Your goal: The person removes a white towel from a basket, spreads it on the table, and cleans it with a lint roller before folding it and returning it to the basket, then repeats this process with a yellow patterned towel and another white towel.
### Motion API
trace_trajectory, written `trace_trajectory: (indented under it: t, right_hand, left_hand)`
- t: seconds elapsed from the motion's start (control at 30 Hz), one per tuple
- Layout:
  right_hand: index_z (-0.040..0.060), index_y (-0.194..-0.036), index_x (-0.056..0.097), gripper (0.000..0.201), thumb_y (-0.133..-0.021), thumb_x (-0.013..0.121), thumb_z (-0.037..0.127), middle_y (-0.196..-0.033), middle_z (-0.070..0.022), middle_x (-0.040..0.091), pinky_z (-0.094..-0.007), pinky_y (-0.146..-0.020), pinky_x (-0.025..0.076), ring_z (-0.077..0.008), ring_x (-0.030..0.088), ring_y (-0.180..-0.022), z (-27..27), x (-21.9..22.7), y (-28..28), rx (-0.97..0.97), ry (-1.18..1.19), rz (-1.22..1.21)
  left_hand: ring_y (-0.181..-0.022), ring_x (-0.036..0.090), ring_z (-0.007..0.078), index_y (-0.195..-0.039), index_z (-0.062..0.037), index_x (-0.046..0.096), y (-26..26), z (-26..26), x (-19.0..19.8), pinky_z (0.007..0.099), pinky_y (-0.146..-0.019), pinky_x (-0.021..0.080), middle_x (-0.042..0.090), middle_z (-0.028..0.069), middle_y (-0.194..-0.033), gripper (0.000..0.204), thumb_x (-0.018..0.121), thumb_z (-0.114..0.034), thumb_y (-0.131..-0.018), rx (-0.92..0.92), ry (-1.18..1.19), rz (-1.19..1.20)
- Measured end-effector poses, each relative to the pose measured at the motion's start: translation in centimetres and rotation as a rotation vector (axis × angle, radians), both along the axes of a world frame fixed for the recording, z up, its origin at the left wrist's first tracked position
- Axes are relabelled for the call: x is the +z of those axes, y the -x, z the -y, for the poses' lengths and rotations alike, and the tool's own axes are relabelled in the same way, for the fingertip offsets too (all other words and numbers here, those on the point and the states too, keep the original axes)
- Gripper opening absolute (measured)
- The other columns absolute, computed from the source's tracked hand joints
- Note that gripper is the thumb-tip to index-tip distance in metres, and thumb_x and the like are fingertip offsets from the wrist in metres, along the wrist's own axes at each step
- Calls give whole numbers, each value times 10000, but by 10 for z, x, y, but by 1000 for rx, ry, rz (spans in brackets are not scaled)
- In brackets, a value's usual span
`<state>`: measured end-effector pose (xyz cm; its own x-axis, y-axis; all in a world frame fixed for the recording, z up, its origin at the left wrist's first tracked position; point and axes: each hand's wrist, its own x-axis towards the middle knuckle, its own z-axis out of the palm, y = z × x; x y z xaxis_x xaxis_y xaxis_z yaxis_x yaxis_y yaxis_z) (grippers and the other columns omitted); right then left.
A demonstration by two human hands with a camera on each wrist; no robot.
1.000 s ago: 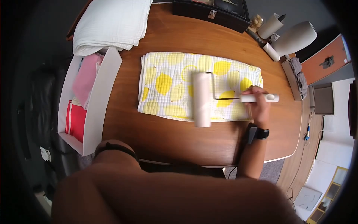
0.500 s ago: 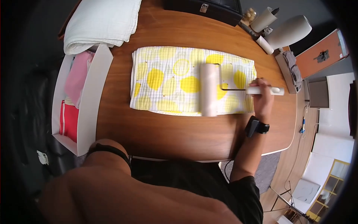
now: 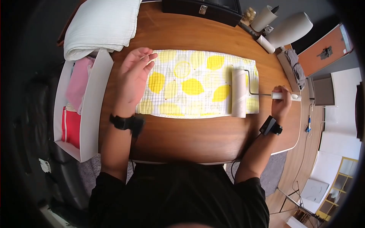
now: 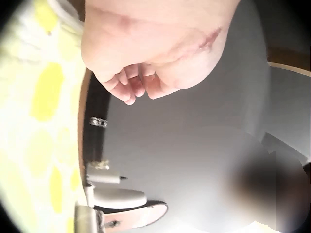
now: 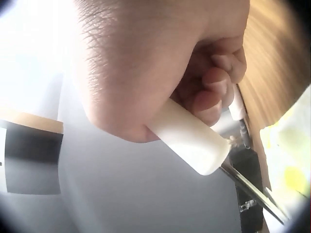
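Observation:
A folded white cloth with yellow lemons (image 3: 192, 86) lies flat on the wooden table. My right hand (image 3: 281, 104) grips the white handle (image 5: 194, 143) of a lint roller, whose white roll (image 3: 238, 93) rests on the cloth's right part. In the right wrist view the fingers curl round that handle. At the cloth's left end, my left hand (image 3: 135, 78) is raised with fingers slightly bent and holding nothing. The left wrist view shows the same hand (image 4: 155, 48) with the cloth (image 4: 39, 141) beside it.
On the left stands a white box (image 3: 96, 106) with pink and red cloths, below a folded white cloth (image 3: 102, 28). A black case (image 3: 203, 10) is at the back. A vase (image 3: 292, 29), a white cylinder (image 3: 265, 43) and a small box of grey cloth (image 3: 289, 71) line the right.
The roller and my right hand have moved to the right across the cloth. My left hand has come into view, up to the cloth's left end.

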<state>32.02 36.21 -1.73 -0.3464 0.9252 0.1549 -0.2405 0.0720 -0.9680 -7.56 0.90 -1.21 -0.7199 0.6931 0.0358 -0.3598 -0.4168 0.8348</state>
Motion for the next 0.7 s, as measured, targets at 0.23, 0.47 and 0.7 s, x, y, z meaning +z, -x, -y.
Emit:
trace_trajectory:
  t: [0.23,0.47,0.7]
  right_hand:
    - [28,-1112,700,220,-1091,625,234,-1057,-138,733,-357,-768,549,-219,683,-909,88,7,82,415,-74,246]
    - [5,-1007,708,265,-1071,615,244,-951,-139,727,-344,-720,529,-219,666,-812,55,-12,55,243,-24,49]
    - [22,-905,641,197,-1024,593,172,-839,-42,557,-314,-619,382,-143,482,-722,-29,-25,-3,193,-13,-305]
  left_hand:
    - [-1298,615,174,-1236,-72,674,9,-2,-45,327,-1064,479,666,45,-1341,309,559,91,-999,52,13,-7]
    - [-1245,622,147,-1242,-57,675,6,-4,-45,336,-1007,505,678,50,-1308,375,518,128,-956,64,54,-91]
    - [-1189,641,141,-1160,-48,685,4,-6,-46,340,-988,525,688,61,-1303,298,520,122,-979,92,121,-237]
